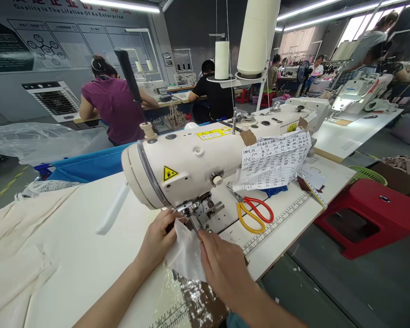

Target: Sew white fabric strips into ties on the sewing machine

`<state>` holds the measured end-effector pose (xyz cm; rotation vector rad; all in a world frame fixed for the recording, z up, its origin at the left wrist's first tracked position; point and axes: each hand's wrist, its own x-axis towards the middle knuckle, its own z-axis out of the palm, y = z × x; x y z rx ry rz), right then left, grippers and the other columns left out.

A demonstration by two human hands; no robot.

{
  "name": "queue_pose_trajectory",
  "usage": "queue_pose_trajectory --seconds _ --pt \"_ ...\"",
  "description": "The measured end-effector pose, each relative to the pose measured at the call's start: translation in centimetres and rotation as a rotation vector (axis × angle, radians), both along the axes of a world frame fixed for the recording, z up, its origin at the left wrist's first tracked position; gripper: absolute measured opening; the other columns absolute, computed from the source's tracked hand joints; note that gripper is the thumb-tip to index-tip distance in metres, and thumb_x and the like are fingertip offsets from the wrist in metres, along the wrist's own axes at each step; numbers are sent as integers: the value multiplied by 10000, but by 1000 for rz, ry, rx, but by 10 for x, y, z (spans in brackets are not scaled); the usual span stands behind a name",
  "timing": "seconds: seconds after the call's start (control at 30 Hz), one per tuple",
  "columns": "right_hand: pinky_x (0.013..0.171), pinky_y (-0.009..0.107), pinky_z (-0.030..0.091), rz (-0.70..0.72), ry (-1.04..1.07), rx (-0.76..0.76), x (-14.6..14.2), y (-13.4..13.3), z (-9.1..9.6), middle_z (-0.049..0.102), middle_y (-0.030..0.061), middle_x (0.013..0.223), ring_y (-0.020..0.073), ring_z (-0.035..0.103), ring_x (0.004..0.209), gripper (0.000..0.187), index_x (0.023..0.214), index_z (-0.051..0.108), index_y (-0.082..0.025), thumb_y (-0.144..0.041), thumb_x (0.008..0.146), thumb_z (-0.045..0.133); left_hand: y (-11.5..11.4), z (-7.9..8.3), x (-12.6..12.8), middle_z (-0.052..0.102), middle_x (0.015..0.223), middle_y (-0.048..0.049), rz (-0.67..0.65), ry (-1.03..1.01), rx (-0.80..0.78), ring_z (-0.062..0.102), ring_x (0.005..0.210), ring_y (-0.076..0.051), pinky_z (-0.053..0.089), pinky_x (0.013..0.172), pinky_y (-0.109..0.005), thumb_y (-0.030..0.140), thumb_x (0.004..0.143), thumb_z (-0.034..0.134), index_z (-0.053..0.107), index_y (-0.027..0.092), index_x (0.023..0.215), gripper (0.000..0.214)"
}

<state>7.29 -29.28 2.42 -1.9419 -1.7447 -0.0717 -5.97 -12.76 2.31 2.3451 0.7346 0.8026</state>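
A small piece of thin white fabric lies at the needle area of a white sewing machine, its top edge close to the presser foot. My left hand is closed at the fabric's left edge, its fingertips partly hidden beside the machine head. On the other side, my right hand pinches the fabric's right edge between thumb and fingers. A thin metal piece shows by the right fingertips; I cannot tell whether it is held or part of the machine. Scissors with red and yellow handles rest right of the needle area.
A handwritten paper sheet is taped to the machine. Ruler markings run along the table's right edge. Cream fabric spreads at left. A red stool stands at right. Thread cones rise behind. Several people work at other tables.
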Motion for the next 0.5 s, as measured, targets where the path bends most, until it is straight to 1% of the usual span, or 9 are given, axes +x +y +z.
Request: queue_pose_trajectory --seconds 0.2,0.33,0.5 --pt "520 299 465 8 -13 2 1 0 0 729 80 984 214 706 717 338 1285 560 -120 -101 948 536 1 0 1 693 894 -52 23 12 30 643 817 -203 510 716 -308 426 886 543 700 220 857 261" --pt "577 315 503 19 39 -7 0 -3 1 720 93 1024 231 716 785 347 1303 549 -116 -97 961 489 1 3 2 693 867 -56 41 18 17 643 792 -201 508 699 -306 434 888 522 706 217 834 289" --pt "588 326 510 17 88 -3 0 -4 2 718 95 1013 236 712 786 334 1278 565 -113 -94 964 453 0 6 4 663 795 -47 60 26 -5 642 777 -206 509 669 -300 466 880 522 692 220 775 317"
